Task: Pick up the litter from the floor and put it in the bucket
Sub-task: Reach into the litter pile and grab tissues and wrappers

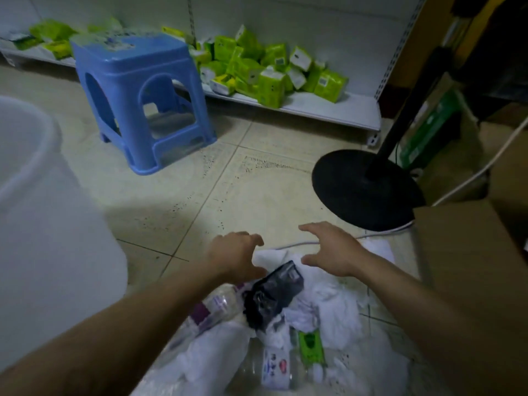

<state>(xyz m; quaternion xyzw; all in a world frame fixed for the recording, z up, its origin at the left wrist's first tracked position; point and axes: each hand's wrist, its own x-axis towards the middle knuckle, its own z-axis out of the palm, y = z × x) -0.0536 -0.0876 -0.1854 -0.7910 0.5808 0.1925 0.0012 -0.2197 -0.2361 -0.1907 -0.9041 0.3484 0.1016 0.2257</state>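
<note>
A heap of litter lies on the floor in front of me: crumpled white tissues [337, 307], a black wrapper [274, 292], a clear bottle with a purple label [217, 307], a clear bottle with a white label [274, 370] and a green packet [311, 350]. My left hand [237, 255] and my right hand [331, 250] hover over the far edge of the heap, fingers spread, holding nothing. The white bucket [43, 195] stands at the left, close to my left arm.
A blue plastic stool [140, 95] stands on the tiles ahead. A black round fan base [363, 190] with its pole sits at the right, a white cable running from it. A cardboard box [471, 267] is at the right. Green packs [271, 70] fill the low shelf.
</note>
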